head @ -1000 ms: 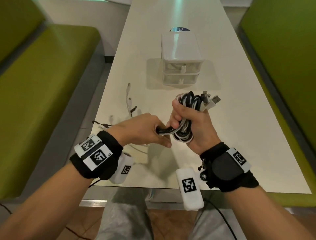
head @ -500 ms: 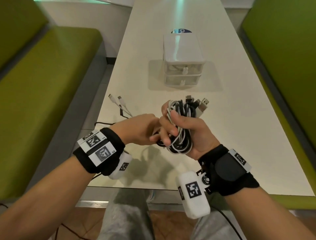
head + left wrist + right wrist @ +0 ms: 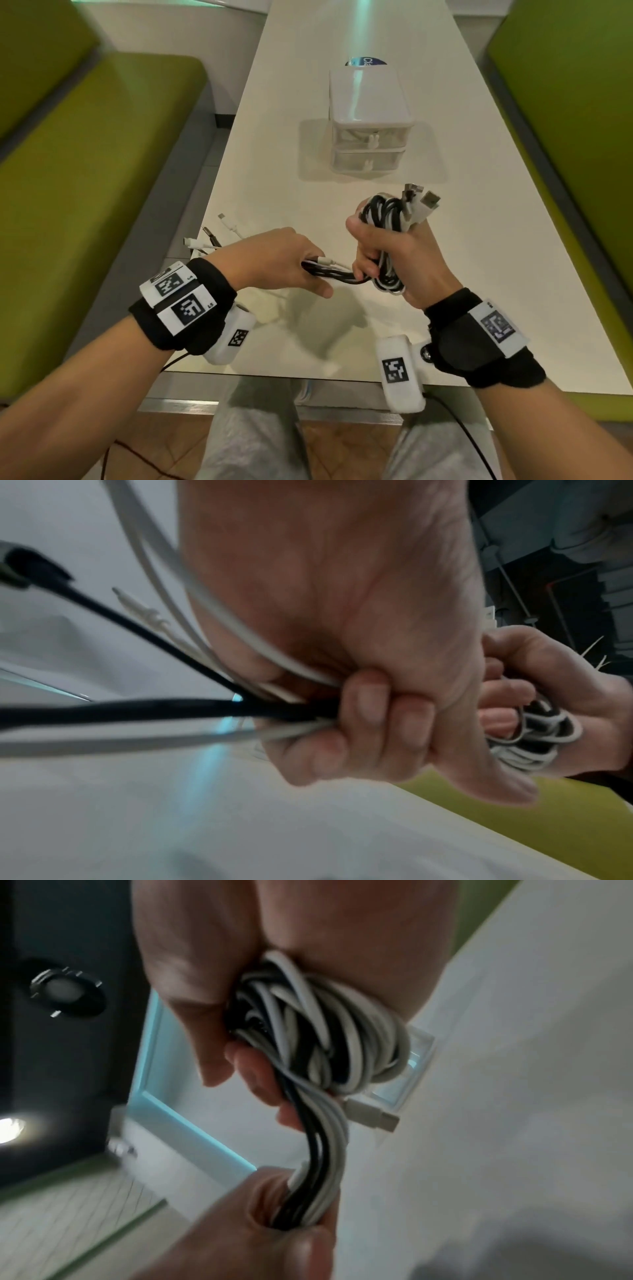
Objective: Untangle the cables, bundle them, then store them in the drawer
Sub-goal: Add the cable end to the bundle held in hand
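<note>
My right hand [image 3: 387, 253] grips a coiled bundle of black and white cables [image 3: 387, 216] upright above the table's near part; USB plugs [image 3: 426, 200] stick out of its top. The same coil [image 3: 322, 1037] fills the right wrist view. My left hand [image 3: 274, 260] is curled round the loose cable tails [image 3: 334, 274] that run sideways into the bundle. In the left wrist view the fingers [image 3: 373, 712] clamp these black and white strands [image 3: 164, 712]. Behind the left hand, free cable ends [image 3: 212, 236] trail toward the table's left edge. The white two-drawer box [image 3: 368, 137] stands farther back, both drawers closed.
The long white table [image 3: 496, 274] runs away from me between two green benches [image 3: 85, 192]. A round blue sticker [image 3: 364, 61] lies behind the drawer box. My grey-trousered legs [image 3: 253, 431] are under the near edge.
My hands have drawn apart: the left pulled the cable tails out to the left, so a stretch of strands now spans between them. The right hand lifted the coil slightly.
</note>
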`<state>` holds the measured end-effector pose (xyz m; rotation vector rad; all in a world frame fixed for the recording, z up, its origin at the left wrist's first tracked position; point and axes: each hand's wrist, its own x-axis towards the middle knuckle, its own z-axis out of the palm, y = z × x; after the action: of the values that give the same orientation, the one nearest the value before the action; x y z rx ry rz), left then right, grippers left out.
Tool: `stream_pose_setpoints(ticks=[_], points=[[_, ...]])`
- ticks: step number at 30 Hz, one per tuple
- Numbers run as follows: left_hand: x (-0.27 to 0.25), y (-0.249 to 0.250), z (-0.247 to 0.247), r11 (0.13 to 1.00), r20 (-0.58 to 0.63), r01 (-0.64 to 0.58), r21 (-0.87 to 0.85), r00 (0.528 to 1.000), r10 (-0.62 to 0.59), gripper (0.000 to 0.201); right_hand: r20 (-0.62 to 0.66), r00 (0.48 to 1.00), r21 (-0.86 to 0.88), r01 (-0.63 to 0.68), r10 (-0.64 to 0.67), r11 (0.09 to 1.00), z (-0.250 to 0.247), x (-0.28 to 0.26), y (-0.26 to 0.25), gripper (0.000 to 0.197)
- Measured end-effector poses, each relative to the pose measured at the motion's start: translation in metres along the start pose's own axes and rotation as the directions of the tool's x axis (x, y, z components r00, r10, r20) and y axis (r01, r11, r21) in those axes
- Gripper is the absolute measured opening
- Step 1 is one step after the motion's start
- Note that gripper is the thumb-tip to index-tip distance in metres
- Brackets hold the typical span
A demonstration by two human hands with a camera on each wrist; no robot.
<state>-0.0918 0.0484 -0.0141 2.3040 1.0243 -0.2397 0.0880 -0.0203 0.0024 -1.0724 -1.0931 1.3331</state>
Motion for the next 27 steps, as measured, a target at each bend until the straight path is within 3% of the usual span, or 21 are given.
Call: stream_pose_setpoints(ticks=[4, 7, 9, 11, 16, 20, 24, 27], points=[[-0.002, 0.006, 0.0, 0.997, -0.001, -0.042, 0.063, 0.999, 0.042, 0.045, -0.051, 0.996, -0.443, 0.037, -0.066, 0.896, 0.004, 0.0, 0.002, 0.041], [-0.004, 0.011, -0.002, 0.988, -0.024, -0.107, 0.116, 0.994, 0.11, 0.029, -0.014, 0.997, -0.619, 0.049, -0.074, 0.784, 0.007, 0.005, 0.009, 0.037], [-0.002, 0.011, -0.004, 0.985, -0.039, -0.123, 0.122, 0.991, 0.129, 0.029, 0.046, 0.997, -0.684, 0.079, -0.065, 0.725, 0.01, 0.004, 0.012, 0.038], [0.0, 0.009, -0.005, 0.986, -0.079, -0.127, 0.113, 0.988, 0.136, 0.033, 0.066, 0.996, -0.693, 0.095, -0.068, 0.715, 0.011, 0.002, 0.013, 0.034], [-0.001, 0.01, -0.003, 0.978, -0.126, -0.121, 0.171, 0.981, 0.144, 0.042, 0.076, 0.996, -0.593, 0.074, -0.036, 0.801, 0.009, 0.002, 0.02, 0.034], [-0.002, 0.015, -0.006, 0.98, -0.216, -0.107, 0.169, 0.966, 0.142, 0.047, 0.104, 0.993, -0.625, 0.024, 0.053, 0.78, 0.006, 0.007, 0.015, 0.031], [-0.003, 0.014, -0.004, 0.978, -0.215, -0.081, 0.19, 0.969, 0.122, 0.04, 0.17, 0.959, -0.568, -0.093, 0.228, 0.818, 0.003, 0.008, 0.014, 0.067], [-0.004, 0.012, -0.001, 0.989, -0.228, -0.078, 0.126, 0.968, 0.105, 0.04, 0.232, 0.929, -0.516, -0.134, 0.288, 0.846, 0.001, 0.006, 0.01, 0.083]])
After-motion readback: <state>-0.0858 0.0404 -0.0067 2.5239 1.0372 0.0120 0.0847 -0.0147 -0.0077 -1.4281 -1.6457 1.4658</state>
